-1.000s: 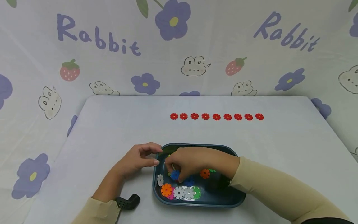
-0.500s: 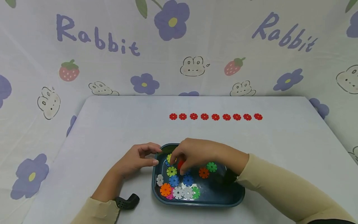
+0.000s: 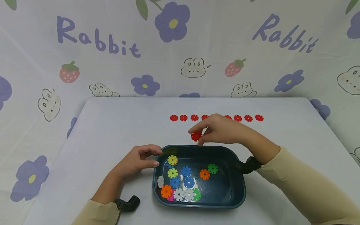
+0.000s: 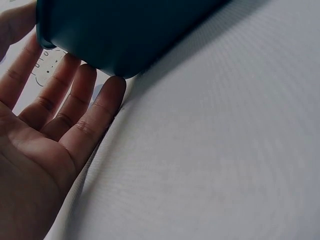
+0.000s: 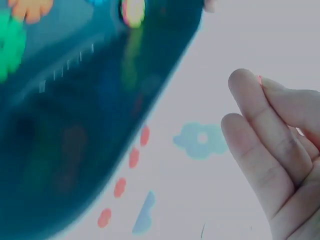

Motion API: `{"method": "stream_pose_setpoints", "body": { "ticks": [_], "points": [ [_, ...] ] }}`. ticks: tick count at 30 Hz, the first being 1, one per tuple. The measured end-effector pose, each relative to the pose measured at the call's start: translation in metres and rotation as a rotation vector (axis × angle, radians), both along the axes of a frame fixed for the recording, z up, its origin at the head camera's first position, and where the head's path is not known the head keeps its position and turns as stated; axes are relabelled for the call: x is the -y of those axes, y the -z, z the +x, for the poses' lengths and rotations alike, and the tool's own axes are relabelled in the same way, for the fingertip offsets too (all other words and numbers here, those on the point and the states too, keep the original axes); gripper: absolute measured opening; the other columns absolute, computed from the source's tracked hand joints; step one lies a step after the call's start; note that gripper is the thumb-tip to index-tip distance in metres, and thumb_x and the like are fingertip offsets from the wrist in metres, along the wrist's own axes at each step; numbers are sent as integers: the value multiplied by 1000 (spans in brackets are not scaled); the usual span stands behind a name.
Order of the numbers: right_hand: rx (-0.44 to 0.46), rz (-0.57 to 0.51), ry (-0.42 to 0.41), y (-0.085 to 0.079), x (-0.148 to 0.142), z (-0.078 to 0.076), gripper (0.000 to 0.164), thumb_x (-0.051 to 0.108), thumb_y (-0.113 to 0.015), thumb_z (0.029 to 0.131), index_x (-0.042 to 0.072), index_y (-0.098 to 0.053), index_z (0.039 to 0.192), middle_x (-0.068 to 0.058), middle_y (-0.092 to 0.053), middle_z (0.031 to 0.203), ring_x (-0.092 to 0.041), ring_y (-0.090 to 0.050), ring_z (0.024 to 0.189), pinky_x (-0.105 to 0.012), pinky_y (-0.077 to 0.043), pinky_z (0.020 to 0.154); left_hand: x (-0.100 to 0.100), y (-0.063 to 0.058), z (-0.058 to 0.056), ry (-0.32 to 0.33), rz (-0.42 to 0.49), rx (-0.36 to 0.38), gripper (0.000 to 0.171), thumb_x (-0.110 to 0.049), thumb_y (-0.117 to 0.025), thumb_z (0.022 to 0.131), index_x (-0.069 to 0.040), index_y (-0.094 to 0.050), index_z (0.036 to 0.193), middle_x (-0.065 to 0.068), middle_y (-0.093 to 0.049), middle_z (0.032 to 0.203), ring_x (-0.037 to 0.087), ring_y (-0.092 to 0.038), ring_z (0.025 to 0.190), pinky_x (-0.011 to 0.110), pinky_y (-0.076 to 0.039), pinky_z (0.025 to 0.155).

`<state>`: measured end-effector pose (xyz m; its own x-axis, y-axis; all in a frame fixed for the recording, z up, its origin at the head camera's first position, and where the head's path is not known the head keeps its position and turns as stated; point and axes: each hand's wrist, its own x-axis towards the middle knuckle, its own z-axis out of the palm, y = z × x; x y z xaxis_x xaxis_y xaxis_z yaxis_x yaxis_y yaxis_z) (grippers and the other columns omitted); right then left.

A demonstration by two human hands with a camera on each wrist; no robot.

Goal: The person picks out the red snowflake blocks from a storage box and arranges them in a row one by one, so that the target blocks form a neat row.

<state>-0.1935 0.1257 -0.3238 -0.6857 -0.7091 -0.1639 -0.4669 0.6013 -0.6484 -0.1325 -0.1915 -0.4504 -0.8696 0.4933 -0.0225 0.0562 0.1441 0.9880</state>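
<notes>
A red snowflake disc point(image 3: 196, 136) with a notched edge hangs upright between the thumb and fingers of my right hand point(image 3: 225, 129), just beyond the far rim of the dark blue tray point(image 3: 199, 206). In the right wrist view, only a red sliver of it shows at the fingertips. My left hand point(image 3: 137, 161) rests at the tray's left corner, its fingertips against the outer wall point(image 4: 115, 40) in the left wrist view. Farther back lies a row of red snowflake discs point(image 3: 237, 118), partly covered by my right hand.
Several discs lie in the tray: blue point(image 3: 175, 182), yellow point(image 3: 172, 173), orange point(image 3: 166, 191), white point(image 3: 179, 194), green point(image 3: 212, 168) and pink. A black camera point(image 3: 129, 203) sits on my left wrist, another point(image 3: 251, 165) on the right. A printed cloth point(image 3: 112, 72) hangs behind the table.
My right hand has picked the red disc out of the tray and carried it up and away over the far rim. The left hand stays at the tray's corner.
</notes>
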Motion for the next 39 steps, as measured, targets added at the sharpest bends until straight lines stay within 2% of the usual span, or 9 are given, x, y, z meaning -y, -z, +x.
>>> {"method": "stream_pose_setpoints", "body": {
  "ticks": [7,10,14,18,21,25,30,33,39],
  "points": [
    [-110,37,233,-1,-51,-29,45,18,-78,84,15,-67,127,-5,-72,109,-20,-71,95,-36,-59,80,1,4,-1,-3,-4,-7,32,-9,-72,87,-3,-65,117,11,-62,127,30,-56,118,26,-50,97],
    [-113,53,347,3,-81,-42,46,15,-75,86,12,-64,130,-10,-70,114,-24,-67,100,-38,-58,81,0,3,-1,6,5,-15,32,-10,-72,87,-2,-65,117,13,-62,128,31,-56,119,26,-50,97],
    [-81,90,504,16,-126,-59,50,20,-71,89,11,-58,136,-15,-65,121,-30,-63,105,-44,-57,84,-1,2,0,2,-2,-6,31,-9,-72,87,-4,-66,117,12,-62,128,31,-56,120,26,-49,98],
    [-58,114,632,34,-169,-76,60,35,-70,90,10,-52,141,-20,-59,130,-38,-58,115,-53,-52,92,-1,1,1,-10,-19,-2,30,-8,-72,87,-6,-67,116,9,-63,127,31,-55,122,25,-48,99],
    [-45,127,706,50,-199,-85,68,45,-65,92,6,-47,144,-25,-52,137,-45,-48,124,-60,-46,98,-2,0,1,-14,-30,0,30,-9,-72,87,-6,-67,116,8,-63,127,30,-55,122,26,-48,100],
    [-10,173,774,72,-231,-91,72,48,-59,94,2,-41,147,-29,-44,143,-50,-35,132,-64,-37,104,-2,0,1,-19,-33,9,31,-9,-72,87,-5,-67,117,9,-63,127,29,-56,121,28,-48,100],
    [73,232,832,93,-251,-92,73,47,-59,95,2,-36,149,-32,-34,147,-53,-28,133,-66,-34,106,-2,0,2,-13,-22,9,31,-8,-71,87,-3,-66,117,11,-63,127,30,-56,121,29,-49,100],
    [84,249,840,99,-253,-93,71,41,-60,96,1,-36,149,-33,-33,145,-52,-28,131,-65,-35,106,-2,0,2,-8,-15,7,30,-8,-71,87,-3,-66,117,11,-63,128,31,-55,121,27,-49,99],
    [27,305,808,101,-245,-95,61,29,-59,97,-2,-38,145,-35,-34,143,-53,-29,130,-65,-33,107,-2,-1,2,-7,-7,-1,30,-8,-71,87,-3,-66,117,10,-63,127,32,-55,121,27,-48,99]
  ]
}}
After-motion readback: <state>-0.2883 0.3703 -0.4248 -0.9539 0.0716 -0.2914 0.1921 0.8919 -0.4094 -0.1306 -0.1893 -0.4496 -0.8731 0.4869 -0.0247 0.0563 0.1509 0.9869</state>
